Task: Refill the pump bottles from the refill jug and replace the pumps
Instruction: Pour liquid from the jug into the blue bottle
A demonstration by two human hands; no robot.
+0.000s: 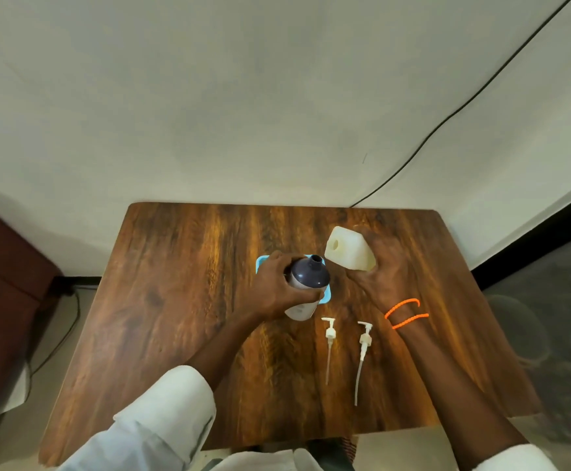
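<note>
On the table [175,300], the right hand [384,273] grips the jug [348,248], tilted with its open mouth facing the bottle [306,283]. The left hand [273,290] wraps around that bottle, pump off, above a blue tray [261,261]. Two pumps [330,348] [362,358] lie flat just nearer than both grips, side by side.

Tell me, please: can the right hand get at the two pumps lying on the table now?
Probably not at once. The right hand grips the refill jug, so it is occupied. The way itself looks free: both pumps lie uncovered just below its wrist.
</note>
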